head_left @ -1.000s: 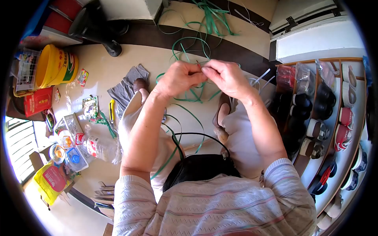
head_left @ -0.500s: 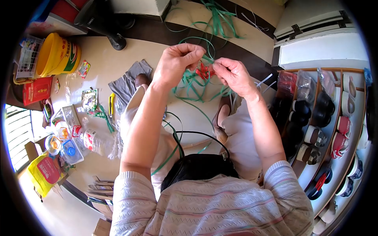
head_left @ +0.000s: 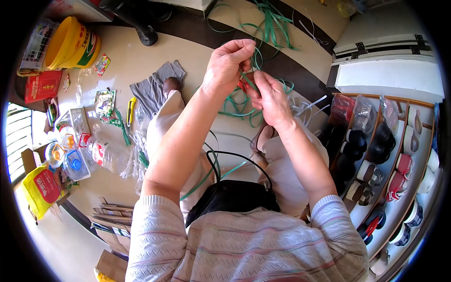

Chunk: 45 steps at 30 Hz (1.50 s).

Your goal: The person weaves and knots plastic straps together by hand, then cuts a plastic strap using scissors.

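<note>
My left hand (head_left: 229, 63) is raised in front of me, its fingers pinched on a green strap (head_left: 249, 81). Just right of it and slightly lower, my right hand (head_left: 271, 96) grips the same strap between thumb and fingers. Between the hands shows a small red piece (head_left: 243, 82), partly covered by fingers. Loops of green strap (head_left: 235, 107) hang below and beside the hands, down toward my lap. A black bag (head_left: 232, 197) with a thin black handle rests against my waist.
Shoes fill a rack (head_left: 413, 101) on the right. A yellow bucket (head_left: 70, 44), plastic bottles (head_left: 105, 152), a yellow cutter (head_left: 131, 109) and a grey cloth (head_left: 152, 91) lie at left. More green strap (head_left: 271, 23) is piled on the floor ahead, near a black boot (head_left: 141, 26).
The hands parted and then came nearer each other, shifting slightly right. My left hand is now higher than my right. The view has turned a little, and the red piece has moved between the hands.
</note>
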Available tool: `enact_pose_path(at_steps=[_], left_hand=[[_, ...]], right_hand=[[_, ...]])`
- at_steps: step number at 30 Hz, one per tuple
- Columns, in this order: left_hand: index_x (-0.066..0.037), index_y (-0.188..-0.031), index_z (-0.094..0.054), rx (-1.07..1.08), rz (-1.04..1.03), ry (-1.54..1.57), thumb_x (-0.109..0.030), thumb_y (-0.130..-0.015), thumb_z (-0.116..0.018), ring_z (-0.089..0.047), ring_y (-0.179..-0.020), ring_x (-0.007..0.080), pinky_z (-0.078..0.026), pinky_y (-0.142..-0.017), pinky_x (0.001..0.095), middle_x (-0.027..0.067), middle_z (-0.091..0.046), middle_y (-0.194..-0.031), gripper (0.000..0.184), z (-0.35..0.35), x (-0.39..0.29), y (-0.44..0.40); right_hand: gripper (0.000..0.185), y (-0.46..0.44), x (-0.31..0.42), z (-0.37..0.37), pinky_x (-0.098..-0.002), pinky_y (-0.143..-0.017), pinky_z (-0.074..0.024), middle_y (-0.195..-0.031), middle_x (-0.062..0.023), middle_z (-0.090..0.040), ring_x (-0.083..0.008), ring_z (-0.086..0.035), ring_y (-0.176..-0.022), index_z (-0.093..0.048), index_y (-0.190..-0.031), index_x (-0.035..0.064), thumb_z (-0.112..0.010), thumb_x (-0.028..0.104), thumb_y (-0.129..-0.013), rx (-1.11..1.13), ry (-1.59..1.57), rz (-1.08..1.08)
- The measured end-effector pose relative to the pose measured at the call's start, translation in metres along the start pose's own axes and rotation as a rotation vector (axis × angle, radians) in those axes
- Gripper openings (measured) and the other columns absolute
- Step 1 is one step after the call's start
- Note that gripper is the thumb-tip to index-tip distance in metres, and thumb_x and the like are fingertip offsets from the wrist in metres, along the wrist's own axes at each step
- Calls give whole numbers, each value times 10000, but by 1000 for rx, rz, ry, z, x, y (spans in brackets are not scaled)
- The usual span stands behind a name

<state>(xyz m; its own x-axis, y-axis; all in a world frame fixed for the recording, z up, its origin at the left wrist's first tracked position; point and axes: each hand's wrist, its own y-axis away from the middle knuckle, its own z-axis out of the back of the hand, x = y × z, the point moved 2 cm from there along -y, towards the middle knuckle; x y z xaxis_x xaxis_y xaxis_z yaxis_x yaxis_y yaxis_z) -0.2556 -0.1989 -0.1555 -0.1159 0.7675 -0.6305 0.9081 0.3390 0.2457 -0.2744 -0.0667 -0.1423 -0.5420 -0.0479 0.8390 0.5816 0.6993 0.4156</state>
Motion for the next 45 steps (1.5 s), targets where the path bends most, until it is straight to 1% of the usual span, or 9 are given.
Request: enact_pose_path(at_steps=[8, 13, 15, 17, 20, 31, 34, 41, 45], left_hand=[[-22, -981, -609, 16, 66, -135, -146, -826, -645, -524, -660, 89, -437, -585, 216, 9, -599, -808, 202, -5, -3, 6], [-30, -1038, -585, 220, 105, -133, -291, -787, -696, -549, -735, 94, -467, -658, 245, 28, -598, -853, 379, -25, 6, 16], [8, -1102, -547, 371, 87, -510, -399, -763, -695, -553, -750, 89, -462, -672, 239, 48, -606, -901, 550, -27, 27, 24], [9, -991, -585, 531, 319, -741, -342, -795, -659, -554, -641, 108, -463, -593, 264, 38, -612, -768, 408, -21, 46, 27], [9, -876, -595, 547, 212, -1183, -266, -813, -622, -531, -545, 125, -445, -521, 281, 28, -584, -643, 284, -23, 47, 27], [34, -967, -532, 52, 178, -291, -239, -922, -499, -613, -806, 185, -499, -699, 290, 108, -604, -919, 279, -21, 33, 9], [60, -974, -482, -218, 40, -257, -246, -928, -482, -615, -847, 247, -518, -740, 338, 163, -575, -972, 310, -14, 24, 3], [14, -901, -417, -321, -41, 132, -250, -929, -459, -612, -687, 247, -542, -595, 358, 114, -554, -742, 269, 6, -5, -7], [-50, -892, -469, -178, 14, 198, -243, -937, -458, -396, -479, 123, -336, -443, 242, 87, -516, -713, 199, 13, -20, -7]], right_hand=[[303, 5, 19, 7, -160, -406, -206, -569, 74, -386, -8, -283, -463, -563, -839, 70, -503, 357, -916, 241, 186, -82], [302, -2, 36, 35, -181, -385, -216, -540, 77, -347, -21, -297, -442, -522, -765, 81, -504, 342, -916, -54, -120, 48], [270, -9, 47, 49, -198, -391, -220, -544, 69, -325, -41, -298, -457, -509, -778, 82, -488, 308, -926, -212, -212, 195], [247, -11, 55, 69, -215, -400, -206, -548, 55, -305, -66, -247, -466, -479, -793, 87, -438, 275, -947, -202, -370, 224], [255, -11, 61, 93, -215, -418, -215, -555, 52, -310, -70, -239, -470, -463, -796, 94, -391, 272, -964, -277, -478, 294], [273, -15, 43, 80, -300, -628, -379, -617, 14, -412, -147, -396, -556, -441, -784, 107, -370, 297, -967, -404, -614, 325], [251, -10, 30, 53, -348, -704, -425, -840, -96, -607, -217, -579, -874, -445, -809, 110, -366, 290, -965, -352, -459, 282], [274, -3, -11, 10, -285, -731, -411, -1109, -116, -594, -159, -552, -946, -503, -842, 123, -445, 375, -933, -185, -401, 129], [245, 2, -14, 2, -285, -719, -434, -1111, -106, -593, -155, -559, -943, -538, -945, 91, -488, 330, -919, -71, -408, 59]])
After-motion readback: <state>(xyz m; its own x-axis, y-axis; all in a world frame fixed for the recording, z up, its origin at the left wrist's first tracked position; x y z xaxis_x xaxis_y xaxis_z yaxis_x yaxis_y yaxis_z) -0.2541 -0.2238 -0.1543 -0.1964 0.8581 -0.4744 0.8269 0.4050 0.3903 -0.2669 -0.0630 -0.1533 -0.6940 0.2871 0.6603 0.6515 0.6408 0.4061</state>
